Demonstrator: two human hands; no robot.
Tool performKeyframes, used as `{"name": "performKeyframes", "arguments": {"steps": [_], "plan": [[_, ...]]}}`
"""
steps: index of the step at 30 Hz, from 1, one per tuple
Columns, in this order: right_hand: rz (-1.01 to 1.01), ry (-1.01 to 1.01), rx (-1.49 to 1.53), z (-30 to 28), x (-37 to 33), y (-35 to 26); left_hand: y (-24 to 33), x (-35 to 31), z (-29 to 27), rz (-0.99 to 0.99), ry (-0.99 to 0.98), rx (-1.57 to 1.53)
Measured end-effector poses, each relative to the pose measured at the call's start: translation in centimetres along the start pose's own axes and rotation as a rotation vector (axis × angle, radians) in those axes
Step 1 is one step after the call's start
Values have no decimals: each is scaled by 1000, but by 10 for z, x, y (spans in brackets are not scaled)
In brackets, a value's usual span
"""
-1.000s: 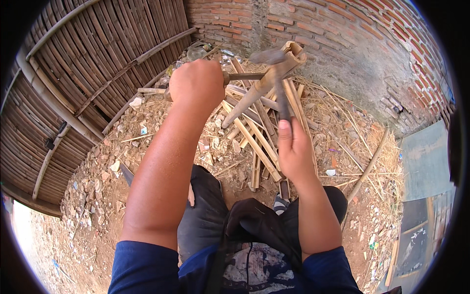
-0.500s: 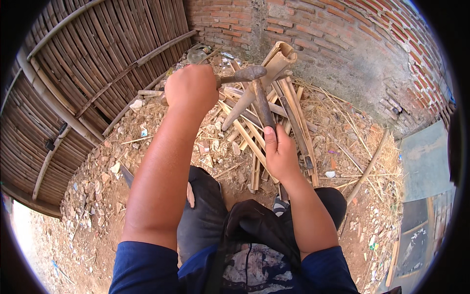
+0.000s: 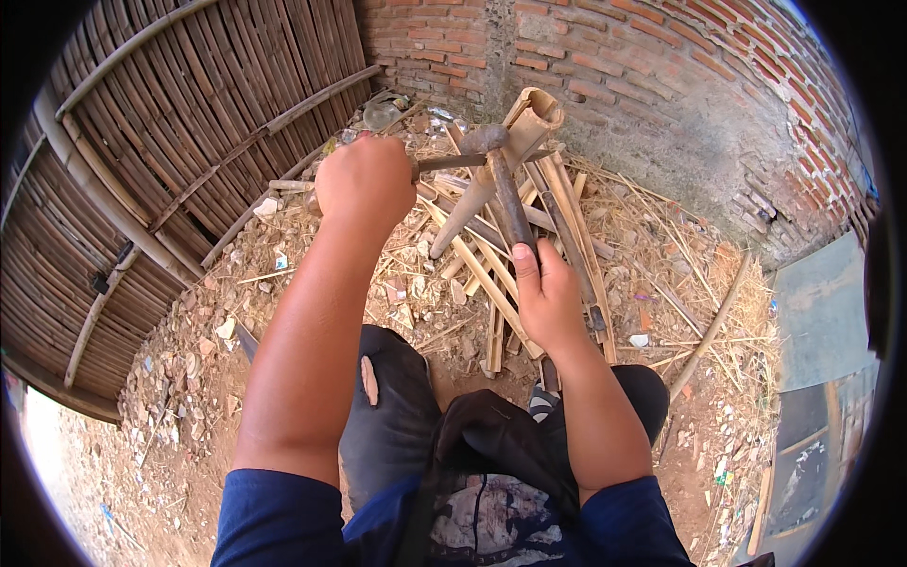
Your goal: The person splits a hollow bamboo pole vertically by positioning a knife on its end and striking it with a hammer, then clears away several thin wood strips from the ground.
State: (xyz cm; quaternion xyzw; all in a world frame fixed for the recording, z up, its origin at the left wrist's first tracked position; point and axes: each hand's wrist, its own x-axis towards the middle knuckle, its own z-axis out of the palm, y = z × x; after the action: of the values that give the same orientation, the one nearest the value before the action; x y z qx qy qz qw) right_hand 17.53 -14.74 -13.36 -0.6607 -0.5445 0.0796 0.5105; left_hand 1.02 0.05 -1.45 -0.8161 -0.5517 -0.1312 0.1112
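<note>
My left hand [image 3: 364, 184] is closed round the handle of a machete [image 3: 449, 163], its narrow dark blade reaching rightward to the bamboo. A thick length of bamboo [image 3: 527, 132] leans upward there, hollow and split at its top end; the blade crosses it near that end. In my right hand [image 3: 550, 298] is the dark wooden handle of a hammer [image 3: 511, 203], gripped with the thumb along it. The rounded hammer head [image 3: 484, 139] is at the blade's back; whether they touch, I cannot tell.
Several split bamboo strips [image 3: 496, 331] lie piled beyond my knees on rubble-strewn ground. A slatted bamboo wall [image 3: 217, 113] stands at left, a brick wall [image 3: 642, 85] behind. At right are a loose pole [image 3: 713, 321] and a grey panel [image 3: 820, 317].
The left fist and machete have dropped slightly, and the blade now appears narrower. The bamboo's top has shifted a little down and left. The hammer head has moved slightly left.
</note>
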Motion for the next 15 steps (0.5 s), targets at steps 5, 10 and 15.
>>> {"name": "performKeyframes", "arguments": {"steps": [5, 10, 15], "plan": [[-158, 186, 271, -23, -3, -16, -2, -2, 5, 11, 29, -3], [-86, 106, -30, -8, -2, -4, 6, 3, 7, 13, 26, 19], [-14, 20, 96, -27, -2, -24, 2, 0, 12, 8, 54, 20]]}}
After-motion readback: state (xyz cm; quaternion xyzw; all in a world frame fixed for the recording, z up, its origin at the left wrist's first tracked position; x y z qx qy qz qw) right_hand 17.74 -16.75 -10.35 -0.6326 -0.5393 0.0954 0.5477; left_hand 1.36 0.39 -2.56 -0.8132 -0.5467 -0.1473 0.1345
